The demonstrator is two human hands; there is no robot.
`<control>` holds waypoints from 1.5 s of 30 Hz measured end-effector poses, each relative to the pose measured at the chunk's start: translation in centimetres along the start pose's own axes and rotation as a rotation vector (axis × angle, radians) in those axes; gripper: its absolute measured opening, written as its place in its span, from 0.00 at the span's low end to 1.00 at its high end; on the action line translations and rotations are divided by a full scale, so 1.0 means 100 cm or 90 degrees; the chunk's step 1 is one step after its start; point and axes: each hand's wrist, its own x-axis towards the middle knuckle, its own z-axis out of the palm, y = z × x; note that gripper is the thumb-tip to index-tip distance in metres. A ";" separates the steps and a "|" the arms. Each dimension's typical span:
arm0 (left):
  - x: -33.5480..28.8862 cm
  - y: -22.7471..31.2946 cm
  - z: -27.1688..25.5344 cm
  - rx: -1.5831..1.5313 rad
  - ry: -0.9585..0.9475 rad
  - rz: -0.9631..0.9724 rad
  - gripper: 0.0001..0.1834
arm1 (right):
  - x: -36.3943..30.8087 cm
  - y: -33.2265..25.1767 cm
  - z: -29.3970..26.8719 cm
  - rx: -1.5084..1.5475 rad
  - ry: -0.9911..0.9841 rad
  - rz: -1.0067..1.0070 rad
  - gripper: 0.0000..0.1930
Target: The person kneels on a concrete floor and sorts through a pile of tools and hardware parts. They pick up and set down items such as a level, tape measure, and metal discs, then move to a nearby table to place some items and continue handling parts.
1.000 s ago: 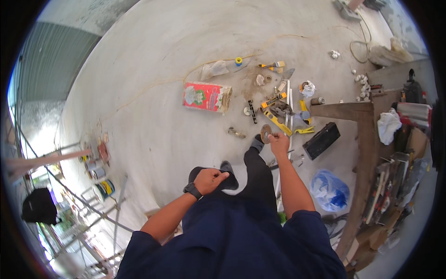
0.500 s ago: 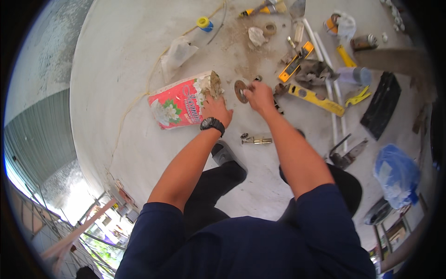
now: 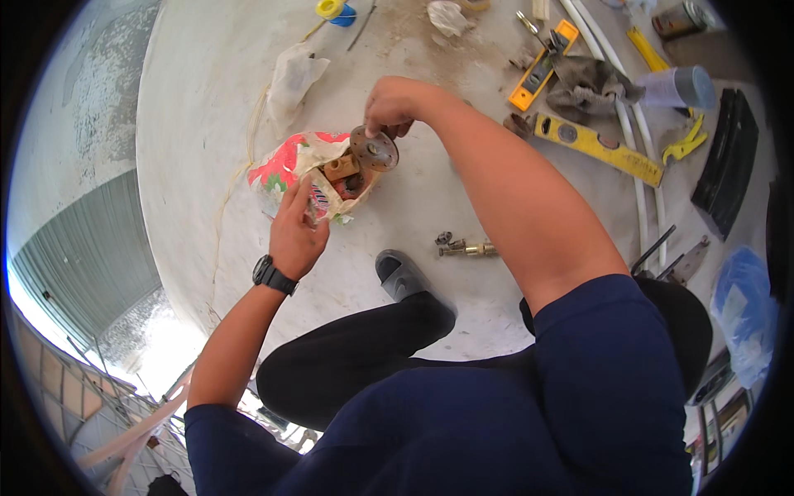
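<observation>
A brown round metal disc with small holes (image 3: 375,150) hangs at the mouth of a red printed bag (image 3: 281,159), pinched at its upper edge by my right hand (image 3: 395,106). The bag's opening faces me, with a tan block (image 3: 340,169) and dark, reddish parts that I cannot make out inside. My left hand (image 3: 299,231), with a black watch at the wrist, grips the near side of the bag by its rim. A brass-coloured metal fitting (image 3: 470,248) lies on the floor to the right of my sandal.
A yellow spirit level (image 3: 597,147), an orange-yellow level (image 3: 543,66), a dark crumpled cloth (image 3: 589,84) and white pipes (image 3: 637,136) lie to the right. Farther right are a black slab (image 3: 724,161) and a blue plastic bag (image 3: 746,306). A clear plastic bag (image 3: 294,81) lies behind the red one.
My right hand has lifted the disc off the floor and carried it left to the bag's mouth. The bag has tipped up with its opening toward me; my left hand has shifted left along it.
</observation>
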 end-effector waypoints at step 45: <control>0.040 -0.007 0.031 -0.099 -0.027 0.157 0.39 | -0.127 0.046 -0.082 -0.702 0.041 0.013 0.14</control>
